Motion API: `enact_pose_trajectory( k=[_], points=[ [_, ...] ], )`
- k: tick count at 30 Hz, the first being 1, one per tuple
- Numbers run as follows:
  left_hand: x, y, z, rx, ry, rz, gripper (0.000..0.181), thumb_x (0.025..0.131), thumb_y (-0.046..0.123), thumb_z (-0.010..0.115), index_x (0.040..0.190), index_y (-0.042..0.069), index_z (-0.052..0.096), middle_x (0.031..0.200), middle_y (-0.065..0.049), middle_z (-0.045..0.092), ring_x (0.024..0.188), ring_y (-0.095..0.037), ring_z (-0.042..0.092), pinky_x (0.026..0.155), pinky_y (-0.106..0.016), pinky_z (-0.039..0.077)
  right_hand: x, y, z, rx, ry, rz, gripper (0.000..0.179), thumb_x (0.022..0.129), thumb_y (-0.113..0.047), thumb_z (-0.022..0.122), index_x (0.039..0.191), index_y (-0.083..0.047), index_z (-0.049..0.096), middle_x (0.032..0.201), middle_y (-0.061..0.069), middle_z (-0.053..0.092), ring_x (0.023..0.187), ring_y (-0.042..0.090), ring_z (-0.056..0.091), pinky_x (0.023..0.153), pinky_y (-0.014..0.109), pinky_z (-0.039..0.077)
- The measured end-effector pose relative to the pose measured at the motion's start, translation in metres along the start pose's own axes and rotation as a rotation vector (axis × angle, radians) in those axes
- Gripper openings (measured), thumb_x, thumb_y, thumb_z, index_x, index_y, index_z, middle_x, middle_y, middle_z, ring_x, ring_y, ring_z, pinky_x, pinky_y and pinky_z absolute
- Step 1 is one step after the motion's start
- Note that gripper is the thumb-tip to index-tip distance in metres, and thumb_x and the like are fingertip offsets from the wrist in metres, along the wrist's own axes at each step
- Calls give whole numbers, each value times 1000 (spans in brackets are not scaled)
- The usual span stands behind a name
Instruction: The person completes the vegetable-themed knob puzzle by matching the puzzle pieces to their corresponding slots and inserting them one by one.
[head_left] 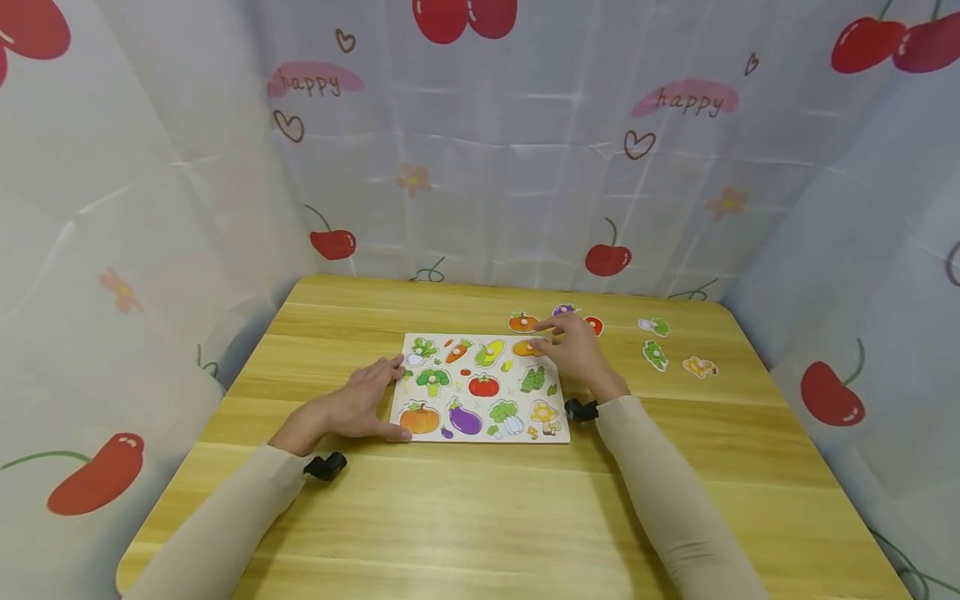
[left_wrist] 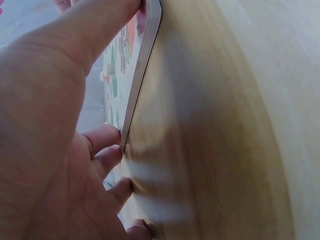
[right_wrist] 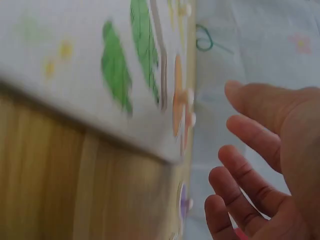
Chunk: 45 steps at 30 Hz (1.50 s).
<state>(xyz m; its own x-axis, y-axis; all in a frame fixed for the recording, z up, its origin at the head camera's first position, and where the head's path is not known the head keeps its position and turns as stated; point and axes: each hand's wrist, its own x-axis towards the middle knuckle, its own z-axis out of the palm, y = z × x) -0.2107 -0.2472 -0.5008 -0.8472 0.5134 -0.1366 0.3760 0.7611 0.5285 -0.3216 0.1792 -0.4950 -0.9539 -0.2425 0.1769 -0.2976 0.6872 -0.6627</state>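
A white wooden vegetable puzzle board (head_left: pixel 465 406) lies on the table. My left hand (head_left: pixel 363 398) rests along its left edge, thumb on the near corner. In the left wrist view, fingers (left_wrist: pixel 107 160) of that hand touch the board's side and the tabletop. Over the far right corner my right hand (head_left: pixel 576 350) hovers with spread fingers and nothing in them. Just below its fingertips, an orange-brown knobbed piece (head_left: pixel 525 348) sits in the board's top row. Carrot (head_left: pixel 457 352), corn (head_left: pixel 491 353) and broccoli (head_left: pixel 432 382) pieces are also in the board.
Beyond the board lie loose pumpkin (head_left: pixel 522 322), eggplant (head_left: pixel 565 310) and tomato (head_left: pixel 595 326) pieces. Farther right are a leafy bok choy piece (head_left: pixel 656 327), a green vegetable piece (head_left: pixel 655 356) and a mushroom piece (head_left: pixel 700 367). A cherry-patterned curtain (head_left: pixel 487 225) borders the wooden table (head_left: pixel 450 517).
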Motion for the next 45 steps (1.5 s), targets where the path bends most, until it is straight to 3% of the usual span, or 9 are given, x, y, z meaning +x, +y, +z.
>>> enact_pose_trajectory(
  k=[8, 14, 23, 28, 31, 38, 45],
  points=[
    [0, -1, 0, 8, 2, 4, 121, 94, 59, 95, 176, -8, 36, 195, -28, 14, 179, -62, 11, 144, -81, 12, 4, 36, -19, -8, -3, 32, 47, 107, -27, 88, 147, -4, 79, 157, 27, 65, 139, 51, 67, 120, 66, 59],
    [0, 0, 0, -3, 5, -9, 120, 95, 58, 95, 175, -8, 36, 195, -27, 14, 180, -60, 11, 144, -81, 11, 11, 64, -29, -30, 16, 43, 59, 105, -32, 91, 153, -3, 74, 160, 30, 62, 142, 50, 62, 125, 67, 53],
    [0, 1, 0, -19, -5, -31, 119, 95, 57, 96, 176, -5, 36, 196, -25, 11, 181, -58, 9, 145, -80, 9, 13, 83, -48, -77, 5, 111, 70, 105, -37, 91, 160, 0, 68, 163, 34, 55, 147, 52, 52, 127, 70, 47],
    [-1, 1, 0, -27, 2, -30, 117, 95, 56, 96, 175, -6, 37, 196, -25, 12, 181, -59, 10, 145, -80, 10, 17, 96, -55, -94, -32, 85, 75, 103, -39, 91, 161, 2, 66, 161, 35, 58, 148, 53, 52, 128, 70, 44],
    [0, 1, 0, -27, 8, -29, 116, 95, 56, 96, 174, -5, 38, 196, -26, 13, 180, -60, 11, 144, -81, 10, 17, 98, -56, -110, -51, 68, 70, 106, -37, 89, 159, 2, 68, 159, 35, 61, 144, 51, 55, 126, 70, 47],
    [0, 3, -1, -26, 4, -33, 115, 95, 56, 96, 173, -4, 38, 196, -26, 13, 180, -60, 11, 144, -82, 10, 16, 97, -52, -92, -16, 78, 35, 114, -22, 80, 140, 1, 82, 142, 33, 69, 127, 47, 63, 115, 66, 53],
    [0, 4, -1, -34, -1, -45, 116, 94, 56, 96, 174, -4, 36, 196, -25, 12, 181, -59, 10, 144, -82, 9, 15, 93, -51, -96, 3, 106, 23, 114, -18, 78, 126, 0, 87, 128, 30, 75, 113, 42, 69, 102, 55, 56]
  ],
)
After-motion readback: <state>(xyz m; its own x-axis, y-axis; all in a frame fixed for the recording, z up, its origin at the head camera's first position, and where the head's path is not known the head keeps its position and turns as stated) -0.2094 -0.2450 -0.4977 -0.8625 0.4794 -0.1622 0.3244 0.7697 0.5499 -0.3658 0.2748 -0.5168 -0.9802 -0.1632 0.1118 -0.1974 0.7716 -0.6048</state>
